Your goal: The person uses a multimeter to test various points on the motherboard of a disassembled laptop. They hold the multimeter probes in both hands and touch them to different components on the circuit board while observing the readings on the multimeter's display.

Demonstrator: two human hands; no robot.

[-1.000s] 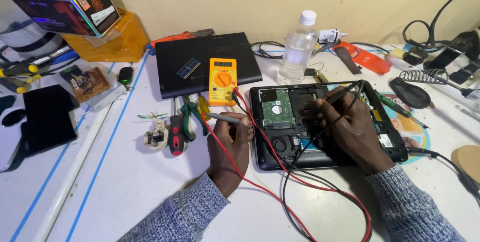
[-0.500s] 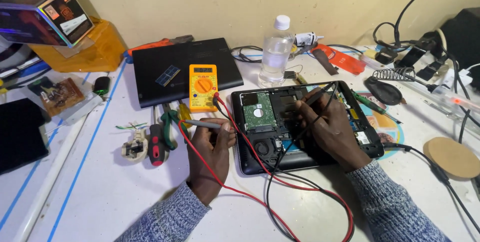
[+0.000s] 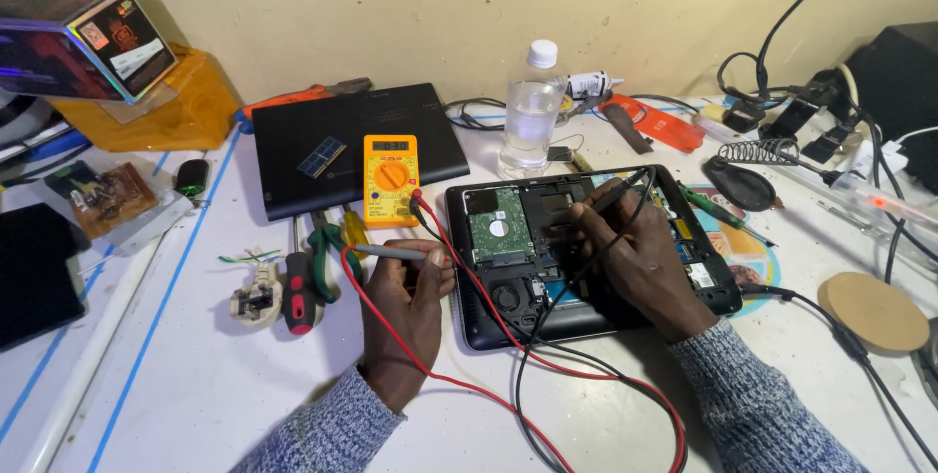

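An opened laptop (image 3: 718,292) lies bottom up on the white table, its hard drive (image 3: 496,226) and boards bare. My right hand (image 3: 630,243) rests on it and holds the black probe (image 3: 618,192) with its tip down inside the laptop. My left hand (image 3: 405,292) lies on the table just left of the laptop, holding a grey-handled probe (image 3: 389,252) flat, pointing left. Red and black leads (image 3: 508,336) run from the yellow multimeter (image 3: 391,178), which lies on a closed black laptop (image 3: 352,141).
A clear water bottle (image 3: 532,107) stands behind the open laptop. Pliers and a red-handled screwdriver (image 3: 298,282) and a white plug (image 3: 254,297) lie left of my left hand. A soldering stand (image 3: 752,155), cables and a round cork disc (image 3: 873,310) are at the right.
The view has shifted slightly, so everything sits a little further left and lower. My hands keep their places, left on the table, right with the probe in the laptop.
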